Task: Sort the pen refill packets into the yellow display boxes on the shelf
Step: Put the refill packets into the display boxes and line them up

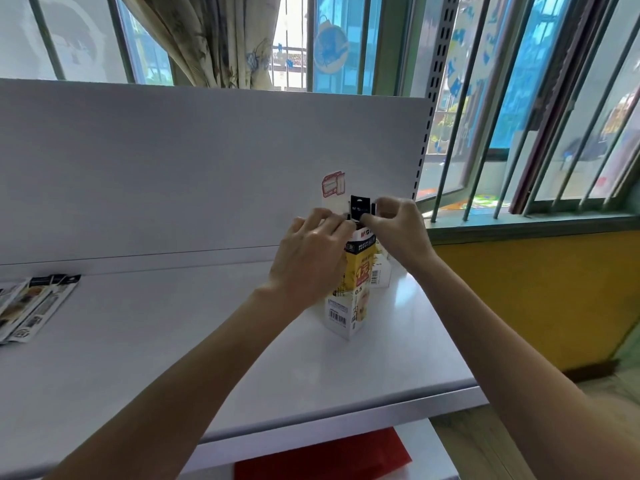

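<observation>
Bright daylight from the windows [346, 46] behind and right of the shelf [156, 358]; glass blown out at top centre, white back panel [190, 161] evenly lit with a grey cast. Shadows soft and faint: under the forearms [207, 358] and beside the yellow box [349, 306], plus a mild sheen on the shelf top near its front right corner. Wide-angle distortion: window bars [497, 109] lean and bend at the right, forearms stretched and soft at the bottom corners, packets [31, 306] at the shelf's left edge smeared, print unreadable.
</observation>
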A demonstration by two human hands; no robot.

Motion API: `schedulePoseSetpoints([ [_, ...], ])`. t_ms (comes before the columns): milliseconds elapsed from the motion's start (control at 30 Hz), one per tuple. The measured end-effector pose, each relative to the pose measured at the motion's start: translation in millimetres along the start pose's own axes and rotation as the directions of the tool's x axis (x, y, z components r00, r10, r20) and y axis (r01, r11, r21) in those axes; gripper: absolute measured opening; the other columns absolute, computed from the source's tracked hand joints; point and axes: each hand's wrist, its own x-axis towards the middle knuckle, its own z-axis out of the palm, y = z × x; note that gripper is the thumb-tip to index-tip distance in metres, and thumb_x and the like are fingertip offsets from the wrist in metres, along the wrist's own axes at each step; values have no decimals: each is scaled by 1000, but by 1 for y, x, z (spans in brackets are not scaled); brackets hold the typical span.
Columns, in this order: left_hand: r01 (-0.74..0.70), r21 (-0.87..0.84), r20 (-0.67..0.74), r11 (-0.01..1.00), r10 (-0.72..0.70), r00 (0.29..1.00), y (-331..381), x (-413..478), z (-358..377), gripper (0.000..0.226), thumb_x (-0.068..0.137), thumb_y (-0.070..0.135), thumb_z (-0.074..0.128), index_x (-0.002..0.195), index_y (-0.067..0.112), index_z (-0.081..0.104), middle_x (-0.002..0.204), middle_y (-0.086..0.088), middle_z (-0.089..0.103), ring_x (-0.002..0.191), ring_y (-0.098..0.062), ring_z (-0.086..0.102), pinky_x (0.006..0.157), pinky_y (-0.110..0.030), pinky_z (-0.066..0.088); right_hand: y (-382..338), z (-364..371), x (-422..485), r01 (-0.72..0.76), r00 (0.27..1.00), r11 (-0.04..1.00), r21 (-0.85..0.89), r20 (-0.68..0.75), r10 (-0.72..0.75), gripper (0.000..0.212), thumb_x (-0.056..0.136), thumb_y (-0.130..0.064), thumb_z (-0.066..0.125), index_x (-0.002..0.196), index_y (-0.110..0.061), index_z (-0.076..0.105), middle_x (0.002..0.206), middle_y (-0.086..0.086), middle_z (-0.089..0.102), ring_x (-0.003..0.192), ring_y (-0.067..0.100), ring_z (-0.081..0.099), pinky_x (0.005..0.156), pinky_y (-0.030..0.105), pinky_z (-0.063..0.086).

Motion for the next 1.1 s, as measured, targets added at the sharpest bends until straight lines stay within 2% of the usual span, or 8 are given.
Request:
schedulePoseSetpoints([
  [67, 26, -23, 20, 999, -26, 999, 3, 0, 0, 35, 76, 29, 54, 102, 8, 64, 101, -4, 68, 102, -24, 59, 77, -36, 50, 0, -5, 0, -17, 999, 1000, -20, 41, 18, 20, 81, -25, 66, 83, -5, 64, 80, 10, 66, 74, 26, 64, 72, 45, 56],
  [167, 44, -48, 48, 998, -42, 998, 1, 2, 1, 43, 77, 40, 65, 104, 7, 63, 101, -6, 67, 103, -25, 58, 77, -37, 51, -13, -11, 6, 31, 999, 999, 16, 14, -31, 18, 79, -32, 69, 91, -19, 66, 99, 4, 67, 90, 19, 64, 77, 37, 55],
  [267, 70, -58, 44, 996, -68, 997, 0, 2, 2, 46, 74, 39, 71, 106, 7, 63, 103, -6, 67, 104, -27, 58, 78, -40, 50, -19, -11, 7, 92, 993, 989, -115, -60, -100, 11, 81, -24, 69, 88, -15, 70, 102, 4, 63, 93, 17, 58, 76, 25, 50],
  [367, 89, -50, 47, 995, -87, 995, 1, 1, 4, 49, 70, 37, 75, 106, 7, 64, 102, -6, 67, 103, -27, 58, 80, -42, 48, -11, -7, 5, 72, 997, 980, -188, 9, -71, 18, 82, -16, 67, 94, -2, 70, 101, 12, 66, 87, 20, 61, 64, 15, 48],
  [600, 118, -89, 24, 989, -117, 993, 5, 0, 6, 45, 71, 33, 73, 107, 8, 63, 103, -6, 66, 106, -25, 55, 76, -40, 50, -13, -9, 3, 139, 980, 946, -291, -95, -174, 21, 85, -23, 64, 98, -7, 68, 108, 8, 58, 88, 13, 51, 60, 6, 31],
  [767, 120, -84, 13, 989, -119, 993, 7, 1, 8, 43, 69, 31, 74, 104, 9, 63, 100, -5, 66, 102, -25, 57, 70, -37, 52, -9, -13, 5, 133, 988, 934, -332, -29, -151, 24, 84, -24, 66, 94, -3, 69, 111, 11, 59, 92, 17, 54, 71, 21, 43],
  [933, 120, -90, -1, 989, -121, 993, 8, 1, 8, 42, 69, 30, 74, 104, 9, 63, 100, -4, 66, 103, -24, 57, 68, -37, 53, -11, -18, 8, 177, 984, 934, -311, 33, -175, 20, 79, -22, 72, 87, -3, 70, 113, 6, 60, 96, 10, 46, 66, 10, 32],
  [1100, 102, -70, 5, 992, -102, 995, 11, 1, 8, 42, 68, 29, 75, 102, 8, 64, 99, -4, 66, 101, -24, 58, 67, -36, 53, -31, -27, 20, 5, 953, 936, -353, 284, 102, 9, 80, -19, 67, 80, -10, 68, 89, 3, 68, 76, 16, 59, 66, 24, 49],
])
